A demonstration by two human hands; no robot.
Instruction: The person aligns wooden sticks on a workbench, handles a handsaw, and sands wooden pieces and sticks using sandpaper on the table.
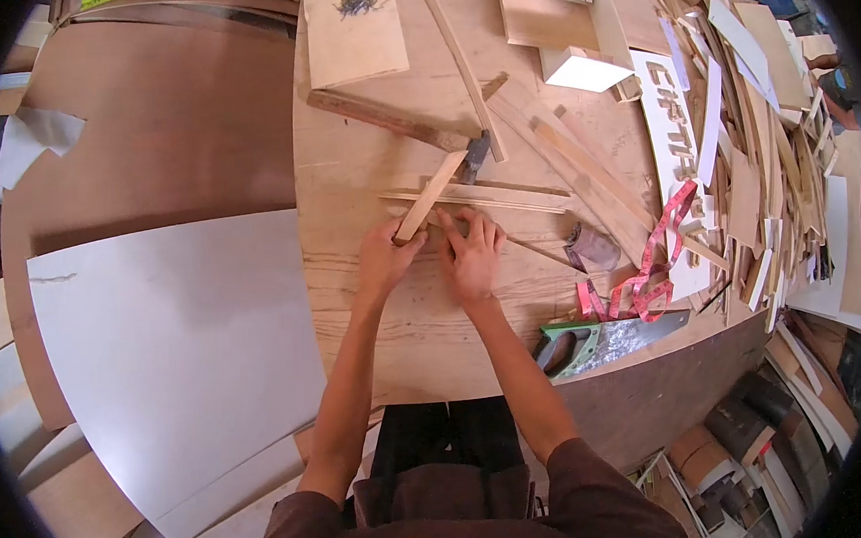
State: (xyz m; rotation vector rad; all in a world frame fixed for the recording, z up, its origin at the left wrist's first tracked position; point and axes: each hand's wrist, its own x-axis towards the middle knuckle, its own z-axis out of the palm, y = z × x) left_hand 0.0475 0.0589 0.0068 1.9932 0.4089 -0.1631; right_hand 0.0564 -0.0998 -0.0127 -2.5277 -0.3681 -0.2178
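Pale flat wooden strip, pinched in your left hand, points toward dark-headed, wooden-handled hammer; right hand half-curled beside, hold unclear.

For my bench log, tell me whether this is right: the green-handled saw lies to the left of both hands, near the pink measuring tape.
Wrong side: the head view shows the green-handled saw to the right of both the left hand and right hand, near the pink measuring tape.
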